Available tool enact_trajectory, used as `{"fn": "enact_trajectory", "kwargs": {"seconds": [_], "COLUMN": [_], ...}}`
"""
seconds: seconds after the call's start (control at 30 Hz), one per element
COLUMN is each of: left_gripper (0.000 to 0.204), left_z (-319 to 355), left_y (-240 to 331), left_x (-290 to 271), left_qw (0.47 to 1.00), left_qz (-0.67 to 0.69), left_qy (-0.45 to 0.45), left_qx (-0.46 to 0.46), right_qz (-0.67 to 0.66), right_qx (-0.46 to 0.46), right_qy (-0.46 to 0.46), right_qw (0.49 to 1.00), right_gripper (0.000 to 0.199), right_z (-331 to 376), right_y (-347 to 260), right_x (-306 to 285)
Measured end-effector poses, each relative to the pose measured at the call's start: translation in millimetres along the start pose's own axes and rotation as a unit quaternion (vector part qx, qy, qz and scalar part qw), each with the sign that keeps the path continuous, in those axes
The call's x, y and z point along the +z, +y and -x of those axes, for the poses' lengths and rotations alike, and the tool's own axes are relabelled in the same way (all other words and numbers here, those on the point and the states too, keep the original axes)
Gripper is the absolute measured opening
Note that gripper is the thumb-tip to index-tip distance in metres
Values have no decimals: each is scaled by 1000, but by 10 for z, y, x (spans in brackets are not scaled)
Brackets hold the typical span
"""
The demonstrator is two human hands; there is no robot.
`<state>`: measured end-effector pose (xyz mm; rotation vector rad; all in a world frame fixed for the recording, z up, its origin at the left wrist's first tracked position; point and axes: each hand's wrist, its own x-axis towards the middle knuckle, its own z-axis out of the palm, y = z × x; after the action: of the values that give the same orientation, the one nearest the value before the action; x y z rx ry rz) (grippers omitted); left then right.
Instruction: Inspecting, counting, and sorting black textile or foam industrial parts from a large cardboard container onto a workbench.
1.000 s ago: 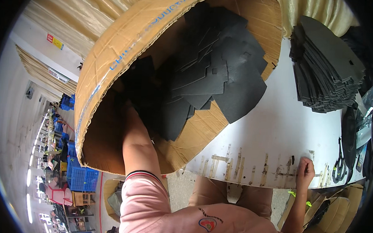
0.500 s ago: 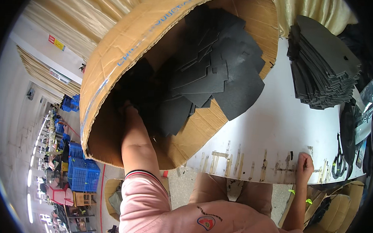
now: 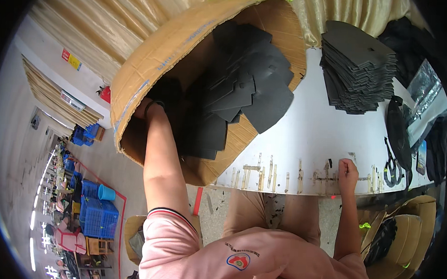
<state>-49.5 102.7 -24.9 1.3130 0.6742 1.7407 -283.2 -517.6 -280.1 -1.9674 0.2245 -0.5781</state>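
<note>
A large brown cardboard box (image 3: pixel 160 52) lies tipped on its side on the white table, its mouth toward me. Flat black foam-like sheets (image 3: pixel 235 92) with small square cut-outs lie overlapped inside it. My left hand (image 3: pixel 144 107) is inside the box at its left wall, a dark band round the wrist. Shadow and the box hide its fingers. My right hand (image 3: pixel 348 174) rests on the table's front edge with fingers curled in, and nothing shows in it. A tall stack of similar black sheets (image 3: pixel 359 65) stands at the right back.
Black-handled scissors (image 3: pixel 393 169), a black strap-like piece (image 3: pixel 397 127) and clear plastic bags (image 3: pixel 426 98) lie on the right of the white table (image 3: pixel 303 130). Open cardboard boxes (image 3: pixel 403 242) stand below right. Blue crates (image 3: pixel 99 216) and other people are at the left.
The view has shifted, so the box and stack sit differently in it. More of my left hand and its wristband shows at the box's left wall. My right hand stays curled at the table edge.
</note>
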Motion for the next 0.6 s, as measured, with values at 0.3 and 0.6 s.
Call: {"fn": "enact_trajectory", "kwargs": {"seconds": [0.3, 0.6], "left_gripper": [35, 35], "left_z": [2455, 3805], "left_y": [1181, 733], "left_x": [-1396, -2822], "left_qw": [644, 676], "left_qz": [297, 149], "left_qy": [-383, -434], "left_qx": [-592, -576], "right_qz": [-151, -368], "right_qx": [87, 153], "right_qy": [-61, -132], "right_qw": [983, 908], "right_gripper": [20, 67], "right_z": [104, 610], "right_y": [66, -834], "right_x": [-24, 183]}}
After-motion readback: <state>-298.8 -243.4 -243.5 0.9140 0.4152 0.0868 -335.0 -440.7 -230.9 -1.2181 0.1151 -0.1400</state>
